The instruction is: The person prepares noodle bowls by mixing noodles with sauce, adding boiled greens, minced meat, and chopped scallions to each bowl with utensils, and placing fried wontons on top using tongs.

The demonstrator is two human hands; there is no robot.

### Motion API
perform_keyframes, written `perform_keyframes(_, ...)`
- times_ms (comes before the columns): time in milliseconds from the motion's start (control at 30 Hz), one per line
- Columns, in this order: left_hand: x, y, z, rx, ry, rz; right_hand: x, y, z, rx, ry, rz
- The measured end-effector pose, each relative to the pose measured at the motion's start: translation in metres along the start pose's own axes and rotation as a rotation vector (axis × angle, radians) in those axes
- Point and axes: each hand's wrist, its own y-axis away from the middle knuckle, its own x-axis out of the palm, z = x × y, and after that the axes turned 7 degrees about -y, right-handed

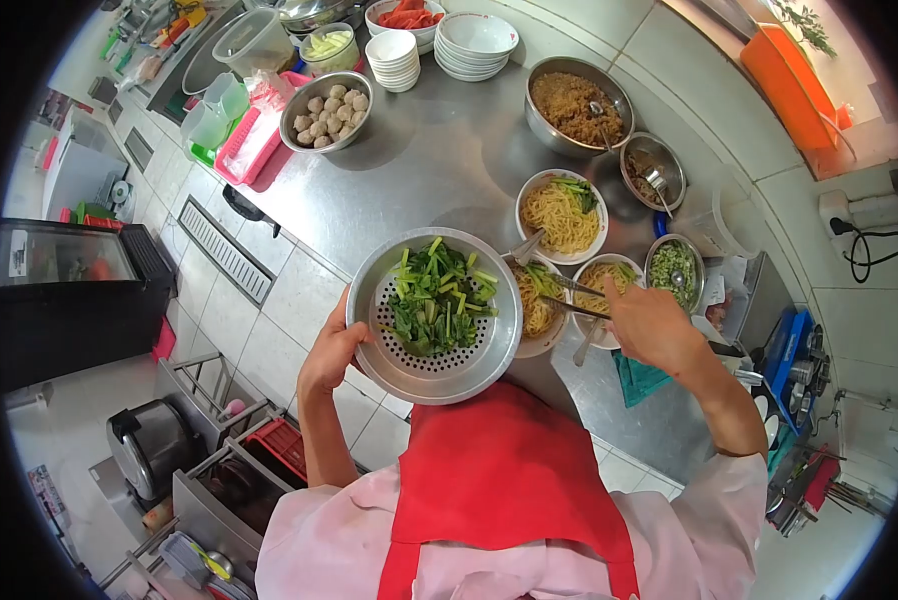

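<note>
In the head view, a steel desk (439,150) runs along a tiled wall (679,90), with a drain grate (226,250) set in the tiled floor to its left. The left grip (337,345) pinches the left rim of a perforated metal colander (484,365); the leafy greens (437,305) lie inside it, right of that grip and apart from it. The right grip (654,322) is closed around metal tongs (581,290), which reach over noodle bowls (541,347) just right of the colander.
</note>
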Motion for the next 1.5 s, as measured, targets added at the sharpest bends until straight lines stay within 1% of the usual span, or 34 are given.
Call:
perform_keyframes(67, -0.001, -0.001, -0.001, -0.016, -0.012, 0.003, -0.003, -0.004, 0.0, 0.025, -0.008, 0.048)
perform_keyframes(167, 0.0, -0.003, 0.009, 0.031, 0.011, -0.008, -0.003, -0.004, -0.005, 0.007, -0.026, 0.012)
perform_keyframes(267, 0.0, -0.002, 0.006, 0.071, -0.009, -0.073, -0.011, 0.002, -0.014, -0.022, -0.076, -0.018)
perform_keyframes(300, 0.0, 0.001, 0.002, 0.027, -0.002, -0.055, -0.014, 0.004, -0.013, -0.027, -0.073, -0.015)
perform_keyframes(333, 0.0, 0.002, 0.0, -0.016, 0.005, -0.036, -0.017, 0.007, -0.01, -0.011, -0.132, -0.063)
perform_keyframes(367, 0.0, 0.001, 0.003, -0.017, 0.008, -0.037, -0.017, 0.01, -0.006, 0.007, -0.193, -0.113)
perform_keyframes(433, -0.002, -0.002, 0.009, 0.065, 0.029, -0.035, 0.002, 0.008, 0.001, -0.016, -0.187, -0.113)
perform_keyframes(500, 0.0, -0.001, 0.004, 0.041, 0.023, -0.028, 0.013, 0.004, 0.002, -0.04, -0.182, -0.114)
perform_keyframes(567, -0.001, -0.002, 0.005, 0.017, 0.021, -0.026, 0.015, 0.0, 0.0, 0.061, -0.186, -0.061)
perform_keyframes(633, -0.002, -0.007, 0.014, 0.097, -0.003, -0.034, 0.014, 0.005, -0.004, 0.065, -0.21, -0.084)
perform_keyframes(733, 0.0, -0.006, 0.011, 0.116, -0.011, -0.037, 0.001, 0.018, -0.005, 0.067, -0.251, -0.123)
perform_keyframes(767, -0.001, -0.008, 0.014, 0.15, -0.031, -0.031, -0.008, 0.025, -0.003, 0.078, -0.266, -0.138)
perform_keyframes(800, 0.0, -0.007, 0.012, 0.151, -0.026, -0.046, -0.017, 0.035, -0.001, 0.063, -0.262, -0.139)
perform_keyframes(867, 0.001, -0.005, 0.008, 0.109, -0.021, 0.007, -0.038, 0.054, 0.004, -0.075, -0.357, -0.404)
perform_keyframes(900, 0.001, -0.007, 0.009, 0.126, -0.021, 0.034, -0.052, 0.058, 0.011, -0.079, -0.355, -0.401)
perform_keyframes(933, 0.006, -0.007, 0.007, 0.126, -0.02, 0.033, -0.062, 0.061, 0.02, -0.079, -0.404, -0.344)
perform_keyframes(967, 0.01, -0.007, 0.005, 0.133, -0.021, 0.048, -0.068, 0.062, 0.03, -0.075, -0.452, -0.286)
perform_keyframes(1000, 0.015, -0.007, 0.004, 0.14, -0.025, 0.066, -0.066, 0.058, 0.035, -0.07, -0.454, -0.285)
perform_keyframes(1067, 0.03, -0.005, 0.003, 0.179, 0.003, 0.08, -0.052, 0.046, 0.042, -0.212, -0.439, -0.282)
perform_keyframes(1133, 0.051, 0.0, -0.004, 0.153, 0.085, 0.084, -0.033, 0.038, 0.05, -0.165, -0.411, -0.328)
perform_keyframes(1167, 0.063, 0.0, 0.003, 0.217, 0.171, 0.031, -0.025, 0.034, 0.058, -0.124, -0.383, -0.37)
perform_keyframes(1200, 0.073, -0.002, 0.01, 0.219, 0.171, 0.038, -0.017, 0.032, 0.063, -0.118, -0.381, -0.371)
perform_keyframes(1267, 0.088, -0.003, 0.019, 0.289, 0.156, -0.064, -0.006, 0.03, 0.073, -0.029, -0.308, -0.394)
perform_keyframes(1333, 0.099, 0.0, 0.015, 0.275, 0.193, -0.078, -0.009, 0.04, 0.08, -0.003, -0.323, -0.423)
perform_keyframes(1400, 0.105, -0.006, 0.021, 0.361, 0.258, -0.122, -0.015, 0.052, 0.084, 0.021, -0.34, -0.454)
perform_keyframes(1467, 0.112, -0.003, 0.018, 0.346, 0.298, -0.122, -0.02, 0.064, 0.083, 0.11, -0.343, -0.449)
perform_keyframes(1500, 0.115, -0.001, 0.016, 0.333, 0.341, -0.121, -0.019, 0.069, 0.083, 0.111, -0.343, -0.45)
